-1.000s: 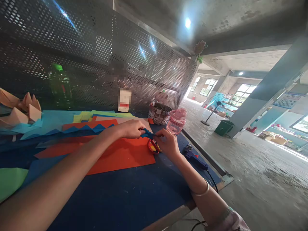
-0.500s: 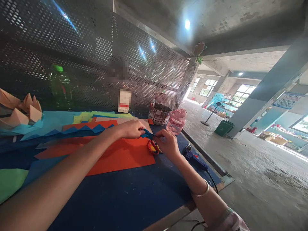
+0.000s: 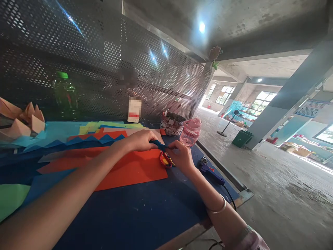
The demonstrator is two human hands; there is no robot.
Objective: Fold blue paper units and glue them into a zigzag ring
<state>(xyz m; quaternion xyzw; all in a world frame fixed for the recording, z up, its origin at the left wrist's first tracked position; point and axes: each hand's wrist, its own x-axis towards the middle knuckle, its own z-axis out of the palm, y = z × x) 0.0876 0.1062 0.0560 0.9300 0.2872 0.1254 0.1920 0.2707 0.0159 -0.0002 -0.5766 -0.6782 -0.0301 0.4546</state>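
Between my two hands is a small piece of folded blue paper [image 3: 159, 144], held above the table. My left hand [image 3: 142, 140] pinches its left end, fingers closed. At its right end my right hand [image 3: 181, 157] grips with thumb and fingertips. Just under the right fingers lie scissors [image 3: 165, 159] with red and yellow handles, partly covered by the hand. Beneath the left forearm spreads a sheet of orange paper [image 3: 135, 170]. A strip of blue paper with pointed folds [image 3: 85, 140] lies behind that forearm.
On the right stand a pink bottle [image 3: 191, 132] and a round container [image 3: 172, 124]; a blue glue gun [image 3: 211, 173] with a cord lies near the table edge. Folded peach paper [image 3: 23, 119] and a green-capped bottle [image 3: 65, 93] are at left. A perforated panel [image 3: 99, 52] rises behind.
My left hand has turned slightly, and the blue paper between my hands has tilted and looks darker. My right hand stays in nearly the same place.
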